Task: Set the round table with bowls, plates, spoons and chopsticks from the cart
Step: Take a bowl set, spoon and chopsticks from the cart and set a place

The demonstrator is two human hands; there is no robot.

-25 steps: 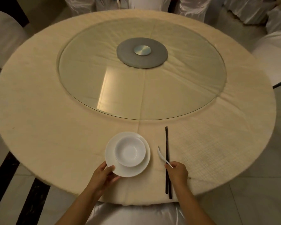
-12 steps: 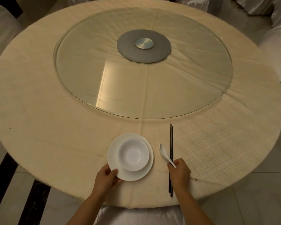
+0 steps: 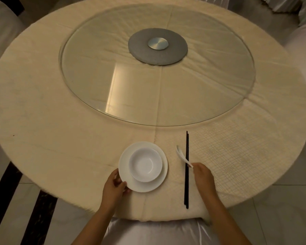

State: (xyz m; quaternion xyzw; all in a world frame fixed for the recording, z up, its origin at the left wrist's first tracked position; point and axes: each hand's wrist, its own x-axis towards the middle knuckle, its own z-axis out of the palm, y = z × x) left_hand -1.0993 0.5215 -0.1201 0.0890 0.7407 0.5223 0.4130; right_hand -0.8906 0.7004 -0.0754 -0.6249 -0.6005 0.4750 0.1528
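A white bowl [image 3: 145,164] sits on a white plate [image 3: 162,181] near the front edge of the round table [image 3: 60,142]. My left hand [image 3: 114,188] grips the plate's near left rim between thumb and fingers. To the right, a pair of dark chopsticks [image 3: 186,188] lies pointing away from me. My right hand [image 3: 203,175] pinches the handle end of a white spoon [image 3: 180,154], which crosses over the chopsticks with its scoop to their left.
A glass turntable [image 3: 113,68] with a grey hub [image 3: 157,45] fills the table's middle. White-covered chairs [image 3: 304,50] stand around the far side and one [image 3: 154,232] is just below me. The cart is out of view.
My right hand has shifted right off the chopsticks, still holding the spoon's handle. The plate with the bowl stays put under my left hand. The camera has moved closer.
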